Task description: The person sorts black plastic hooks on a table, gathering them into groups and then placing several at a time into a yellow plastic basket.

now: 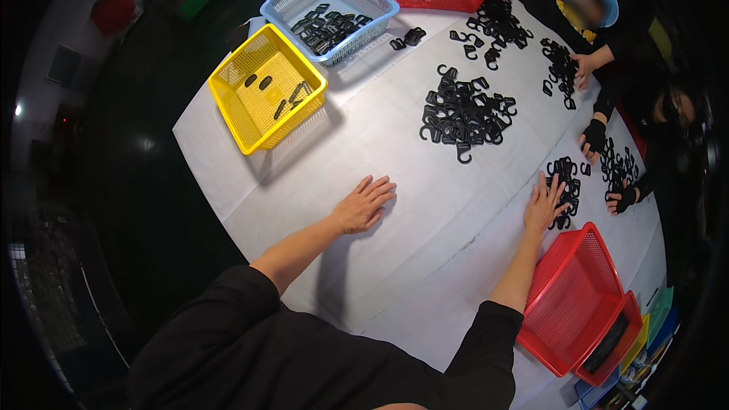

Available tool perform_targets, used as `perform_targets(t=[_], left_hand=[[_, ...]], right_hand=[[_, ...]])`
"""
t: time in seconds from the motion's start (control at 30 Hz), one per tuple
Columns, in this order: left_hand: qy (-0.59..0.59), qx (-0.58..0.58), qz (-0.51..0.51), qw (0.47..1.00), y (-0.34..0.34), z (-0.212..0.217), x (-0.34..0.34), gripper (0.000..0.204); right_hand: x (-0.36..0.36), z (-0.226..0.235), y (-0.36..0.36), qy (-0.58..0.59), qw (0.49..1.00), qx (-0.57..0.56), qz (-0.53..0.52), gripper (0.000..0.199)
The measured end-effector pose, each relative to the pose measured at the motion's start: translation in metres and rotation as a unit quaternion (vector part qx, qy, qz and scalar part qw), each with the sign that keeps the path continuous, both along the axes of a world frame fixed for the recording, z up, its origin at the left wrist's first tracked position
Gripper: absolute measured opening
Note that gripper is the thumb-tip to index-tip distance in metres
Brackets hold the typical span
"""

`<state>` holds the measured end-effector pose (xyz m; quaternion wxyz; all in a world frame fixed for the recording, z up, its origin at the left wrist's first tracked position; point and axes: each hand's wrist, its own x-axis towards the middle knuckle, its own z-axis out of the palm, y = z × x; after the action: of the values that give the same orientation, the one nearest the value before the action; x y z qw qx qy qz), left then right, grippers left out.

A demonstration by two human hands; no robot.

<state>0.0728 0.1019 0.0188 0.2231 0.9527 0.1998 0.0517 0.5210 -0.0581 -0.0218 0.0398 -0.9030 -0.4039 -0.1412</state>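
Observation:
My left hand (366,203) is over the white tabletop (304,269), fingers stretched out and nothing in its grasp. My right hand (544,205) lies with fingers spread at the left side of a small pile of black plastic hooks (563,171), covering part of it. Farther off, between and beyond my hands, a larger heap of the same hooks (465,115) sits on the table. A yellow basket (241,123) up and left of my left hand holds a few black pieces.
A light blue basket (277,7) of black pieces and a red basket (437,1) stand at the far edge. Another red basket (566,300) is near my right forearm. Along the right side, co-workers' hands, including one in a black glove (594,137), are at other hook piles (560,68).

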Motion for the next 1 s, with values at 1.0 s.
perform_targets(t=[1.0], left_hand=[[-0.242,-0.290,-0.021,0.925,0.104,0.112,-0.136,0.049]], right_hand=[[-0.436,0.020,0.063,0.181,0.976,0.024,-0.118,0.046]])
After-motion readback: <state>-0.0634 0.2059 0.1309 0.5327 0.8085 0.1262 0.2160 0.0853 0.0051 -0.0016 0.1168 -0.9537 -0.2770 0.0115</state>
